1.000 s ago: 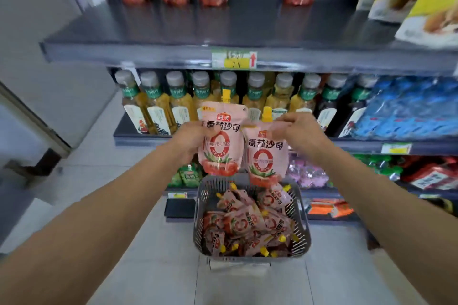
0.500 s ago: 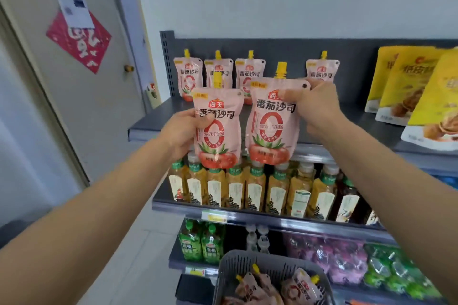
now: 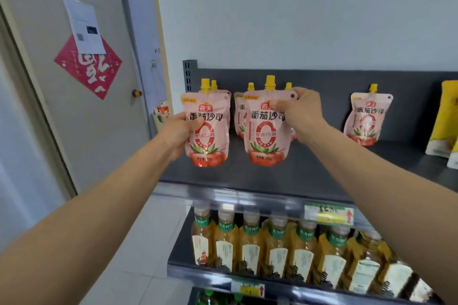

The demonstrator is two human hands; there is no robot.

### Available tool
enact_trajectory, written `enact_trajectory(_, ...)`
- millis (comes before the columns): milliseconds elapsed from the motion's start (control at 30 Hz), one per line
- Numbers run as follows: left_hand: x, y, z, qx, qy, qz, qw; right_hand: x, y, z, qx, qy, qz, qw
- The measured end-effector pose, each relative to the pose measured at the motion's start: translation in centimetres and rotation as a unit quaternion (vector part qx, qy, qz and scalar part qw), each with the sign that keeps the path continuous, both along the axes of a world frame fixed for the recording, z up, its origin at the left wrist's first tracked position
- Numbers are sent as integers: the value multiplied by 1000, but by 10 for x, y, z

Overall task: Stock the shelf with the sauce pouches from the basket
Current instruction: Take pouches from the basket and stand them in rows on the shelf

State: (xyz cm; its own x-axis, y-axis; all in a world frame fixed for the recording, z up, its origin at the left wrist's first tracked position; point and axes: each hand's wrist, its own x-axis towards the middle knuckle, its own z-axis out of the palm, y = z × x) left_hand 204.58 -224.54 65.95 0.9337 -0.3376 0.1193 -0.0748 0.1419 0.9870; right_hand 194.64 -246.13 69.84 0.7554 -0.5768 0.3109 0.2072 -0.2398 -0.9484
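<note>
My left hand (image 3: 177,135) grips a pink tomato sauce pouch (image 3: 207,131) with a yellow cap by its left edge, upright just above the dark top shelf (image 3: 309,173). My right hand (image 3: 301,112) pinches a second pouch (image 3: 266,131) at its upper right corner, beside the first. Behind them, pouches stand at the back of the shelf (image 3: 239,114), mostly hidden. One more pouch (image 3: 366,119) stands alone further right. The basket is out of view.
Yellow bags (image 3: 446,121) stand at the right end of the top shelf. A row of amber drink bottles (image 3: 277,247) fills the shelf below. A door with a red paper square (image 3: 88,67) is on the left.
Both hands have lifted the two pouches from above the basket up to the top shelf and moved them apart and closer to the standing row. The basket has dropped out of view.
</note>
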Motion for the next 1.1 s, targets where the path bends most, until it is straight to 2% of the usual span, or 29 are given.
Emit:
enact_trajectory(333,78,-21,-24,27,26,-24,999,78,-1,-25,-6,34,10,999)
enact_trajectory(500,96,-13,-34,23,40,-86,995,79,-15,-46,61,31,58,996)
enact_trajectory(567,98,-8,-39,68,36,-124,989,76,-19,-57,61,73,109,989)
enact_trajectory(633,100,-6,-46,118,36,-140,982,72,-20,-67,20,147,137,979)
enact_trajectory(700,101,-7,-48,138,36,-134,981,71,-20,-73,-28,199,131,971)
enact_trajectory(767,103,-9,-48,138,34,-121,982,72,-20,-74,-45,205,118,971)
enact_trajectory(1100,131,-20,-48,136,34,-92,986,99,-22,-78,-23,197,66,978)
